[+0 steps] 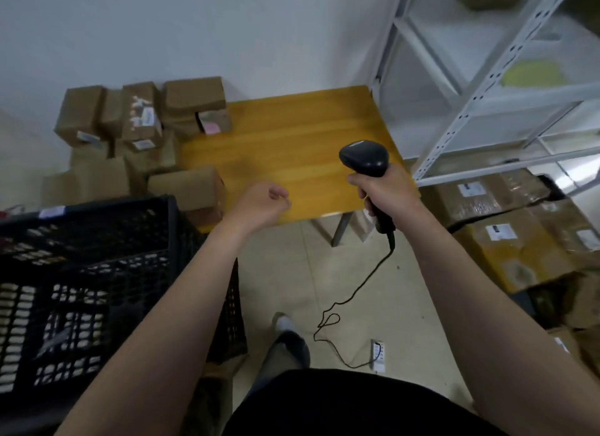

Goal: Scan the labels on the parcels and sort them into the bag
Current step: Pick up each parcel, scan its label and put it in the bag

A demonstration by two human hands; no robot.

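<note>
Brown cardboard parcels (139, 117) sit in a heap on the left end of the yellow wooden surface (292, 137), up against the white wall. Some have white labels on them. One lone parcel (188, 184) lies at the near left edge, just beside a black plastic crate (97, 273).

The right hand (386, 192) holds a black scanner (365, 158) over the right part of the surface. Its fingers (357, 180) are wrapped tight round the handle. A thin black cord (357, 289) hangs from the handle down to the floor.

The left hand (263, 205) is in the air over the near edge of the surface, close to the lone parcel. Its fingers are loosely curled and hold nothing.

A white metal shelf (487, 95) stands on the right, with big taped boxes (506, 250) on the floor beside it.
</note>
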